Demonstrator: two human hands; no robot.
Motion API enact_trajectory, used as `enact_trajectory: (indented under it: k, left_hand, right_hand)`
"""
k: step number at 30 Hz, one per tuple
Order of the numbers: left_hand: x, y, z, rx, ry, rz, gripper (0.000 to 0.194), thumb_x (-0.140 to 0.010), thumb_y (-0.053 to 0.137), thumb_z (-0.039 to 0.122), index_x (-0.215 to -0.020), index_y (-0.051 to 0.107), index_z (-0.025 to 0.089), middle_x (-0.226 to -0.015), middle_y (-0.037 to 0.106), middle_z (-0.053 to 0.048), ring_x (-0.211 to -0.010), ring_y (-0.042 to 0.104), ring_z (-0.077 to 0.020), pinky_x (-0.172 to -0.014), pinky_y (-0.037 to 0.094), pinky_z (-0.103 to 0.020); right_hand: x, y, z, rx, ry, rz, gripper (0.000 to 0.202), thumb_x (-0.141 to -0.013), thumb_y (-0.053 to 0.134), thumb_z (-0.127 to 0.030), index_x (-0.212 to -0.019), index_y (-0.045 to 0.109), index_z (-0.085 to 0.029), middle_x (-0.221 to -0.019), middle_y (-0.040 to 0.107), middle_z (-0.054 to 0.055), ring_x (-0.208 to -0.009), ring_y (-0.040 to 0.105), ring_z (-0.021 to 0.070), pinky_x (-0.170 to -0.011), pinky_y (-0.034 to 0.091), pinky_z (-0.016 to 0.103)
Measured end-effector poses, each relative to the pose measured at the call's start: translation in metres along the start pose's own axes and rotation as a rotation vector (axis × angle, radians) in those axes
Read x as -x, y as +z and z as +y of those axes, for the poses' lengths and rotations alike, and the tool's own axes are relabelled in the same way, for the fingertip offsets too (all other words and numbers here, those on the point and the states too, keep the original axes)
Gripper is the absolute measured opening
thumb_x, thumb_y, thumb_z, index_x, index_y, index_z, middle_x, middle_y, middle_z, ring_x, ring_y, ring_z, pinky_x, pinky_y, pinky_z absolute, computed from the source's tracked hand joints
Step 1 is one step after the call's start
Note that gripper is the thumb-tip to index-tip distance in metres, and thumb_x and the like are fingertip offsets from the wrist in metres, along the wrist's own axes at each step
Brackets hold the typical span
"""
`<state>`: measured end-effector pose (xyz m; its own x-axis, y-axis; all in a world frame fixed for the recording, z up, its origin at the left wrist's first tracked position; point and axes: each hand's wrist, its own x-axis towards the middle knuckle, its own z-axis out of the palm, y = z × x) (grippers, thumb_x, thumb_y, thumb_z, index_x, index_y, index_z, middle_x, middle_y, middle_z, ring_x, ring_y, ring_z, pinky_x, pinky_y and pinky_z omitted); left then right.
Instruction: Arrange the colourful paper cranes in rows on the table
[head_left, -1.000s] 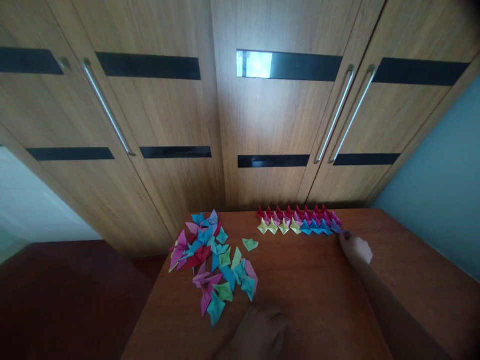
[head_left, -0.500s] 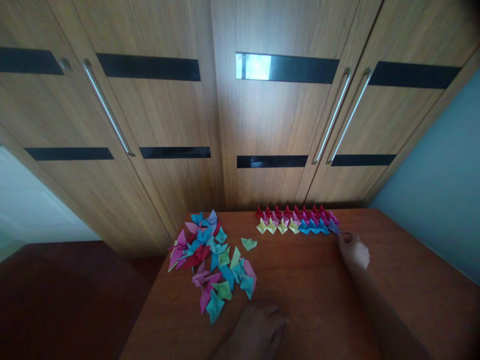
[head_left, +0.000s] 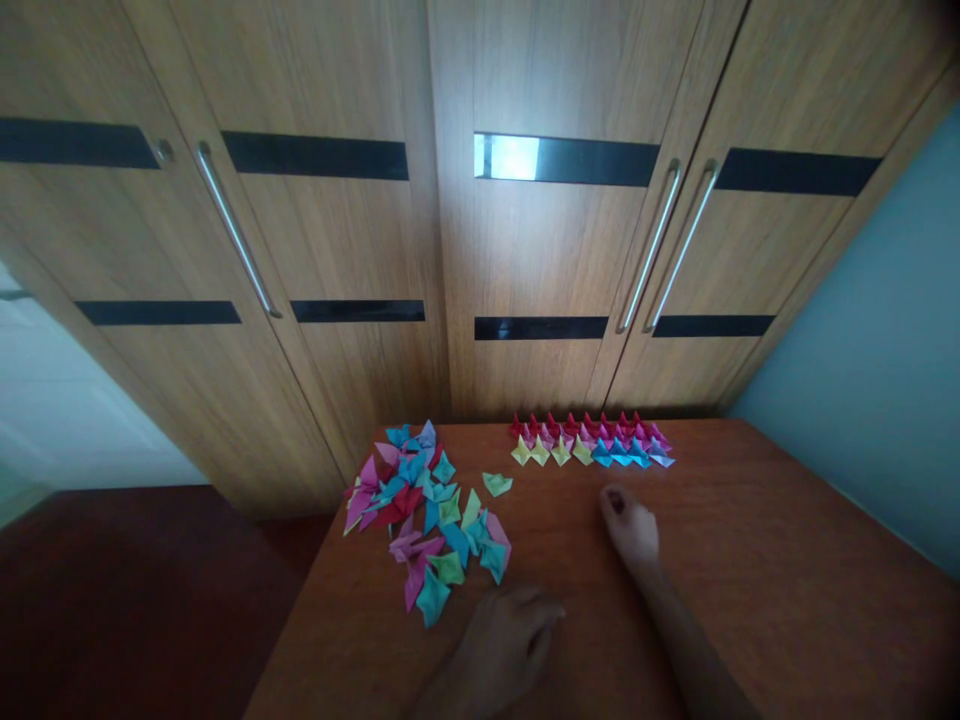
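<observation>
My left hand rests low over the table, fingers loosely curled and apart, with nothing in them; a teal folded paper piece lies to its left. My right hand is just below the rows, its thumb and fingertips curled together in a ring; anything between the tips is too small to make out. Rows of folded paper pieces stand at the table's back: red, pink, then yellow and blue, with a lilac one at the right end. A pale green piece lies alone.
A loose pile of pink, red, blue and green folded papers covers the table's left side. The wooden table meets a wardrobe with metal handles behind it. A blue wall stands at the right.
My right hand has moved left and slightly down, away from the lilac piece at the right end of the front row. My left hand has barely shifted. The camera view has tilted a little.
</observation>
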<state>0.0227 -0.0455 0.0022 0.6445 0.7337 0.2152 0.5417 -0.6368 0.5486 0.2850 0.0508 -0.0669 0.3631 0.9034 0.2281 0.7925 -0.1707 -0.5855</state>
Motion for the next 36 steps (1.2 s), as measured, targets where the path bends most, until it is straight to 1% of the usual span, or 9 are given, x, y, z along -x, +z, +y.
enact_trajectory:
  k: [2, 5, 8, 11, 15, 18, 24, 31, 36]
  left_hand:
    - [0.004, -0.005, 0.001, -0.024, -0.015, 0.037, 0.033, -0.077, 0.048, 0.004, -0.098, 0.063, 0.025, -0.088, 0.067, 0.000, -0.080, 0.063, -0.0148, -0.072, 0.048, -0.023]
    - [0.017, -0.013, -0.003, -0.105, -0.076, 0.146, 0.031, -0.081, 0.044, 0.007, -0.100, 0.062, 0.025, -0.093, 0.066, -0.002, -0.085, 0.062, -0.0166, -0.077, 0.050, -0.026]
    - [0.039, -0.023, -0.015, -0.223, -0.199, 0.259, 0.029, -0.087, 0.042, 0.014, -0.105, 0.061, 0.027, -0.102, 0.064, -0.004, -0.090, 0.063, -0.0171, -0.080, 0.051, -0.028]
    - [0.066, -0.033, -0.032, -0.393, -0.327, 0.351, 0.023, -0.089, 0.045, 0.026, -0.103, 0.063, 0.028, -0.103, 0.064, -0.004, -0.087, 0.065, -0.0187, -0.075, 0.055, -0.029]
    - [0.097, -0.041, -0.049, -0.507, -0.487, 0.363, 0.024, -0.087, 0.047, 0.036, -0.099, 0.067, 0.028, -0.103, 0.065, -0.003, -0.085, 0.067, -0.0194, -0.071, 0.057, -0.029]
    - [0.109, -0.038, -0.054, -0.512, -0.560, 0.346, 0.026, -0.087, 0.046, 0.036, -0.098, 0.068, 0.028, -0.106, 0.067, -0.003, -0.088, 0.068, -0.0204, -0.073, 0.058, -0.031]
    - [0.109, -0.027, -0.056, -0.480, -0.538, 0.348, 0.029, -0.087, 0.044, 0.036, -0.096, 0.070, 0.028, -0.102, 0.071, -0.002, -0.089, 0.069, -0.0202, -0.077, 0.058, -0.031]
    - [0.111, -0.027, -0.059, -0.420, -0.470, 0.404, 0.027, -0.087, 0.044, 0.035, -0.095, 0.069, 0.028, -0.099, 0.072, -0.001, -0.086, 0.070, -0.0179, -0.074, 0.058, -0.024]
    - [0.112, -0.027, -0.056, -0.430, -0.390, 0.467, 0.025, -0.088, 0.045, 0.035, -0.095, 0.068, 0.027, -0.095, 0.073, -0.001, -0.083, 0.070, -0.0176, -0.073, 0.058, -0.024]
  right_hand:
    - [0.007, 0.004, -0.012, 0.018, -0.050, -0.072, 0.025, -0.081, 0.047, -0.040, -0.088, 0.066, -0.025, -0.067, 0.068, 0.002, -0.061, 0.064, 0.0185, -0.052, 0.040, 0.023]
    - [0.013, 0.007, -0.022, 0.032, -0.082, -0.107, 0.020, -0.081, 0.050, -0.037, -0.086, 0.067, -0.027, -0.062, 0.066, 0.000, -0.058, 0.062, 0.0169, -0.048, 0.036, 0.022]
    - [0.013, 0.006, -0.023, 0.034, -0.100, -0.131, 0.018, -0.080, 0.051, -0.034, -0.086, 0.066, -0.027, -0.062, 0.065, -0.002, -0.058, 0.062, 0.0153, -0.050, 0.036, 0.021]
    - [0.011, 0.006, -0.022, 0.052, -0.121, -0.146, 0.017, -0.080, 0.051, -0.032, -0.087, 0.065, -0.026, -0.067, 0.066, -0.002, -0.060, 0.062, 0.0148, -0.052, 0.037, 0.021]
    - [0.012, 0.007, -0.023, 0.062, -0.142, -0.134, 0.016, -0.079, 0.051, -0.030, -0.089, 0.063, -0.027, -0.075, 0.067, -0.002, -0.065, 0.062, 0.0152, -0.052, 0.035, 0.021]
    - [0.013, 0.007, -0.025, 0.062, -0.149, -0.131, 0.015, -0.081, 0.049, -0.028, -0.088, 0.062, -0.027, -0.077, 0.067, -0.002, -0.068, 0.062, 0.0151, -0.053, 0.034, 0.021]
    - [0.016, 0.006, -0.027, 0.032, -0.147, -0.124, 0.017, -0.085, 0.044, -0.030, -0.085, 0.060, -0.025, -0.078, 0.067, -0.001, -0.070, 0.063, 0.0149, -0.055, 0.035, 0.021]
    - [0.015, 0.007, -0.024, 0.000, -0.155, -0.124, 0.016, -0.084, 0.044, -0.029, -0.085, 0.060, -0.026, -0.080, 0.068, -0.002, -0.071, 0.063, 0.0146, -0.056, 0.035, 0.020]
    - [0.015, 0.010, -0.022, -0.018, -0.167, -0.118, 0.016, -0.084, 0.044, -0.029, -0.083, 0.059, -0.025, -0.078, 0.067, -0.001, -0.070, 0.063, 0.0147, -0.056, 0.036, 0.021]
